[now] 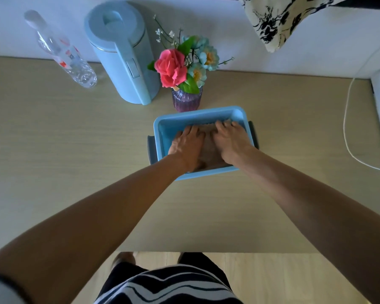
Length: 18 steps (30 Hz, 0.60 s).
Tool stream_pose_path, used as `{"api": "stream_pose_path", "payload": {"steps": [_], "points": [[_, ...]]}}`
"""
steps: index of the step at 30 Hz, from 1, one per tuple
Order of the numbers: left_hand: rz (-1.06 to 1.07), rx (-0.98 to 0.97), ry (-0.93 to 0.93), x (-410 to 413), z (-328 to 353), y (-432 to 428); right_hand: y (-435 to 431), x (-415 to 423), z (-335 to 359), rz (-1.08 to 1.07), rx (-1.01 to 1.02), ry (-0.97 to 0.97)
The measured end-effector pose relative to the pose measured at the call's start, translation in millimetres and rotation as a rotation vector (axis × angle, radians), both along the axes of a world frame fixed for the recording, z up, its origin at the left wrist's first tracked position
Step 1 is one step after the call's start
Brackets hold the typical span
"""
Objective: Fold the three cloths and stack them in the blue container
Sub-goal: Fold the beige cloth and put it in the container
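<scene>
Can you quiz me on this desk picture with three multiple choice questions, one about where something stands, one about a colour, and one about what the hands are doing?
1. Where does the purple vase stand?
A. Just behind the blue container
B. Left of the kettle
C. On the floor

2. What colour is the electric kettle?
A. Red
B. Light blue
C. Black

3. What are the left hand and right hand doing?
A. Lifting the water bottle
B. Hanging off the desk
C. Lying flat on the brown cloth inside the container

Answers:
1 A: the vase stands at the container's far rim.
2 B: body, lid and handle are all pale blue.
3 C: both palms face down on the cloth, fingers spread.
</scene>
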<state>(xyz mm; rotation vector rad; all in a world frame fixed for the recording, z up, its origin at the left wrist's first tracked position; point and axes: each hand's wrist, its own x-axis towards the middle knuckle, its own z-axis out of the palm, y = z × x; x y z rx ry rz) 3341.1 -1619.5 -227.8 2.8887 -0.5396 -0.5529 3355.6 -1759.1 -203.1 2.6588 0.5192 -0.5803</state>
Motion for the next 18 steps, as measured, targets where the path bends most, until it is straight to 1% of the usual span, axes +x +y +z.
{"api": "stream_pose_path", "payload": {"steps": [3,9,12,15,18], "points": [[-0.021,0.035,0.020,3,-7,2,0,1,-8,0.007,-0.009,0.002],[-0.043,0.087,0.054,4,-14,2,1,1,-19,-0.013,0.048,-0.014],[-0.034,0.064,0.116,0,-3,4,-1,0,-14,-0.024,0.065,0.012],[0.085,-0.076,0.163,-6,14,13,-3,0,2,-0.073,0.124,0.073],[0.199,-0.300,0.144,-15,36,24,-2,1,22,-0.143,0.300,0.071]]}}
